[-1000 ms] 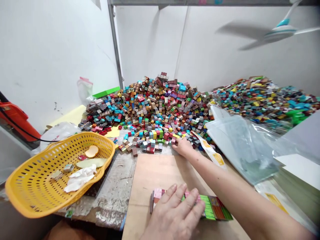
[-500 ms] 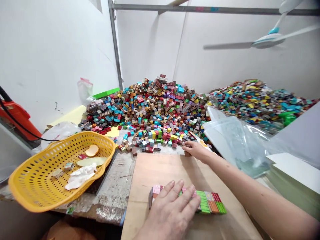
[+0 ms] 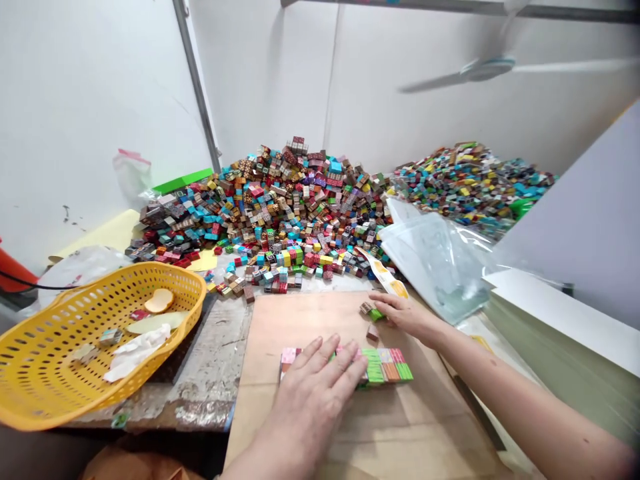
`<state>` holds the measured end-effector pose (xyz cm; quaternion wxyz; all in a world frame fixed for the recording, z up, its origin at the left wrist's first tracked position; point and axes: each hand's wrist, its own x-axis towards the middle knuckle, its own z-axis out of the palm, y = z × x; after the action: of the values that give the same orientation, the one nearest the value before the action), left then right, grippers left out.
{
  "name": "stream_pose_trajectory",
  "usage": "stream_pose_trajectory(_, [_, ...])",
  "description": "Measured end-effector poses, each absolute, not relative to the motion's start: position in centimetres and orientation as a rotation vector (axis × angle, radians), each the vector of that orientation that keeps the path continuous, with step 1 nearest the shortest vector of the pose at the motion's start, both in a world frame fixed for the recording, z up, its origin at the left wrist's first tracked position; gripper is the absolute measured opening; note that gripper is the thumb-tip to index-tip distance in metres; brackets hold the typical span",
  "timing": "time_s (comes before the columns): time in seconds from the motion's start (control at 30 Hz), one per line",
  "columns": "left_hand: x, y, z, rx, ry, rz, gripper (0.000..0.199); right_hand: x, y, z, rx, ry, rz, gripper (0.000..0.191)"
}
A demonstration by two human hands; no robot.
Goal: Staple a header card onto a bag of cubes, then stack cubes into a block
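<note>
One block row [image 3: 389,370] looks light, stiff, kinda slick, so squeeze its ends; left hand [image 3: 321,383] lies there, fingers apart, right hand [image 3: 413,317] touches a green block [image 3: 376,314], pinch unclear.

And there's the board [image 3: 380,427], front and centre on the surface [image 3: 215,363], with a row of blocks [image 3: 390,367] running left to right upon it! Just behind that row, toward its right end, sits a loose block [image 3: 373,333]. Behind the board spreads one heap of blocks [image 3: 285,207], and farther right, a second heap [image 3: 465,183]. Over on the left, the basket [image 3: 55,350], scraps [image 3: 137,353] inside! Out right, plastic bags [image 3: 430,260] lie before the second heap, a stack of sheets [image 3: 565,367] nearer still.
</note>
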<state>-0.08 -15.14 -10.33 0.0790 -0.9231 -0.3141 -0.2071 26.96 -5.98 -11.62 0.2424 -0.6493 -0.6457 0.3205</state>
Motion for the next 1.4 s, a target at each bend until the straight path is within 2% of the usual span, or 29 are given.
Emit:
stream_pose_trajectory(0.27, [0.2,-15.3,-10.0,-2.741,-0.969,-0.625,0.044,27.7,-7.5,-12.0,-1.842,-1.858,0.557,0.044])
stream_pose_trajectory(0.6, [0.3,-15.3,-9.6,-2.713,-0.926,-0.655,0.04,25.8,-6.8,-11.6,-1.933,-1.92,0.46,0.058])
stream_pose_trajectory(0.7, [0.3,-15.4,-9.5,-2.719,-0.946,-0.646,0.041,25.1,-5.8,-11.6,-1.98,-1.907,0.405,0.049])
stream_pose_trajectory(0.83, [0.3,-15.4,-9.4,-2.731,-0.956,-0.62,0.042,25.0,-4.6,-12.0,-1.991,-1.905,0.386,0.025])
stream_pose_trajectory(0.9, [0.3,-15.3,-9.5,-2.736,-0.956,-0.616,0.043,25.3,-4.3,-12.0,-1.959,-1.927,0.402,0.02])
stream_pose_trajectory(1.07, [0.2,-15.3,-9.8,-2.749,-0.944,-0.62,0.046,26.1,-5.6,-11.1,-1.88,-1.988,0.372,0.025])
stream_pose_trajectory(1.2, [0.2,-15.3,-10.2,-2.77,-0.976,-0.607,0.047,25.7,-7.9,-10.7,-1.781,-2.144,0.412,0.024])
stream_pose_trajectory(1.33, [0.2,-15.2,-10.2,-2.762,-0.98,-0.611,0.046,25.4,-8.9,-10.6,-1.729,-2.224,0.442,0.012])
stream_pose_trajectory(1.4, [0.2,-15.2,-10.2,-2.755,-0.963,-0.628,0.045,25.8,-8.5,-10.2,-1.725,-2.215,0.431,0.016])
